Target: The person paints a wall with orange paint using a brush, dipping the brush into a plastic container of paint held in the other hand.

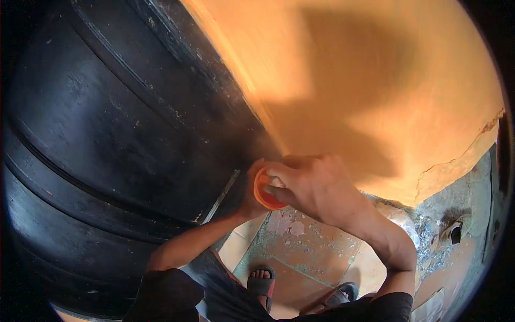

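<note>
My left hand (250, 189) is wrapped round a small round orange cup (258, 196), its open mouth turned up toward me. The fingers of my right hand (322, 188) reach into the mouth of the cup, thumb and fingertips pinched together. Something pale shows at those fingertips, too small and blurred to name. The cup's contents are mostly hidden by my right hand. Both hands are close together, beside a large black ribbed tank (123, 123) and in front of an orange-yellow wall (365, 70).
A narrow pale strip (221, 196) lies against the tank's lower side. Below is a tiled floor (300, 260) with scattered debris, and my sandalled feet (261, 284) stand on it. At the right, a short pipe end (455, 234) sticks out near a whitish bundle (398, 221).
</note>
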The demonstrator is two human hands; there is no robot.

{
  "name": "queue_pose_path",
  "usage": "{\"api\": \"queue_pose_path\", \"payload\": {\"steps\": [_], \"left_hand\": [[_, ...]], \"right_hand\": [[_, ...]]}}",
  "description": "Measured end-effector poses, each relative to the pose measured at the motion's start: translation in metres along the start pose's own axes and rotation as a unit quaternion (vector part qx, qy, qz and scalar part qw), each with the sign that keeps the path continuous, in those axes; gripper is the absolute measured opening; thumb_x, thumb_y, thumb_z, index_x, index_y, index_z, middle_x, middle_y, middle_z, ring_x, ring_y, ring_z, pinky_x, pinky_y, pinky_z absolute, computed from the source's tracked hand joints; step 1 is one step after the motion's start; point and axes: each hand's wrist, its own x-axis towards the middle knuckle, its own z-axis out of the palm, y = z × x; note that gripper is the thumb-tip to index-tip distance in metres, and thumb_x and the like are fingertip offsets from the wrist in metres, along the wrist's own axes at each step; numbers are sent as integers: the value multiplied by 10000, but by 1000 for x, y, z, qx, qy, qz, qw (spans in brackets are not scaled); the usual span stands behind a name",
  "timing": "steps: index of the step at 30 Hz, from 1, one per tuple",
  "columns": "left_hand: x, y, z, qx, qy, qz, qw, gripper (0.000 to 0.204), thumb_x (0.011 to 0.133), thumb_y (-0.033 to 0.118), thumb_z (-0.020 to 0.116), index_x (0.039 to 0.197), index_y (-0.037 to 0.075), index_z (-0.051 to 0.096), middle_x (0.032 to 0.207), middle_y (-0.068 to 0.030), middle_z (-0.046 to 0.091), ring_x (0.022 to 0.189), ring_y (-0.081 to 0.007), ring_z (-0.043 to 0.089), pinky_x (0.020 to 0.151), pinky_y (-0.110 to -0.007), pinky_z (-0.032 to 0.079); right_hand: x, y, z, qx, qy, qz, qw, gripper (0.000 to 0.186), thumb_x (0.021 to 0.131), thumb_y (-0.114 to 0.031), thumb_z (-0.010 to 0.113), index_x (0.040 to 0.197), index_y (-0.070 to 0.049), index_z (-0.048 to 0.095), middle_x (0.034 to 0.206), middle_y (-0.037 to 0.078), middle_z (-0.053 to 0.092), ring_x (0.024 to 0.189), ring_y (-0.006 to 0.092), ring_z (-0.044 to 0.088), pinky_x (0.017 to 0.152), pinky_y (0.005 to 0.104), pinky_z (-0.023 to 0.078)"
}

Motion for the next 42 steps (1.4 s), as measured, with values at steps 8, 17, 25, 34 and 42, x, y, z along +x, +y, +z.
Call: {"api": "queue_pose_path", "payload": {"steps": [8,17,25,34,42], "left_hand": [[2,-7,5,82,167,192,964,857,562,262,887,1268,91,432,1249,-107,417,1239,-272,358,1050,-404,286],[-4,-24,-12,14,207,172,963,1090,452,303,942,1294,23,308,1221,-117,439,1148,-238,463,996,-373,365],[-17,-19,-27,-43,190,128,972,1125,468,291,944,1318,24,257,1188,-114,471,1108,-229,510,953,-341,422],[-22,-45,-42,-205,114,62,970,1054,649,172,862,1374,60,105,1294,-141,386,1204,-226,449,1015,-381,395],[-27,2,-52,126,168,275,938,564,869,307,576,1319,105,303,1287,-119,438,1211,-240,441,1060,-405,316]], "right_hand": [[5,-9,17,-22,41,75,996,204,834,-284,616,861,-84,587,745,115,622,668,320,637,562,412,501],[15,-38,16,-9,87,101,991,165,827,-260,647,829,-101,599,706,85,626,620,297,630,542,403,489],[20,-56,12,-41,78,83,993,187,789,-240,687,898,-100,628,742,74,606,676,290,634,558,379,488],[24,-64,19,-60,92,-68,992,172,756,-163,740,862,-49,667,789,62,655,657,163,664,589,283,541],[21,-66,16,-23,75,-118,990,188,729,-173,742,846,-51,659,752,59,646,644,182,660,572,276,535]]}}
